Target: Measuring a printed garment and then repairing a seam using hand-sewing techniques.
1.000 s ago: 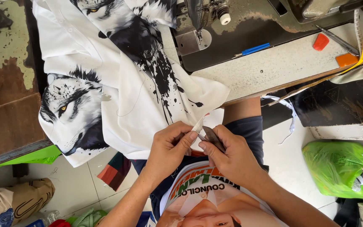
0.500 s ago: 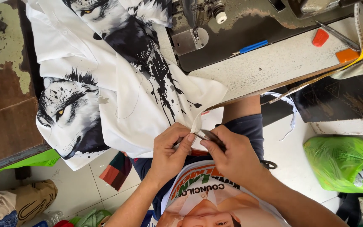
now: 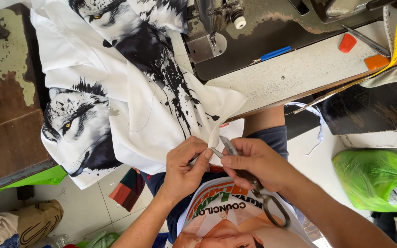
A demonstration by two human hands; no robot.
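Sewing table [image 3: 299,78] holds white wolf-printed shirt [image 3: 116,105], scissors [image 3: 249,179] open

bare forearms, left hand [image 3: 184,167] and right hand [image 3: 258,163] ungloved; dark blue shorts, printed white-and-orange shirt.

We see a pale, speckled sewing table [image 3: 299,76] running across the far side, its near edge trimmed in wood. On it sits the dark base of a sewing machine [image 3: 263,32], with a blue pen [image 3: 274,53] lying along its near edge. To the right lie a red chalk piece [image 3: 347,42], an orange block [image 3: 376,61] and a yellow measuring tape [image 3: 395,39]. White cloth printed with black wolf heads [image 3: 116,101] spreads over the table's left part and hangs off its near edge. Further left stands a worn brown bench [image 3: 5,133] with flaking green paint. Below is a pale tiled floor [image 3: 88,206], bearing a green plastic bag [image 3: 375,179] on the right.
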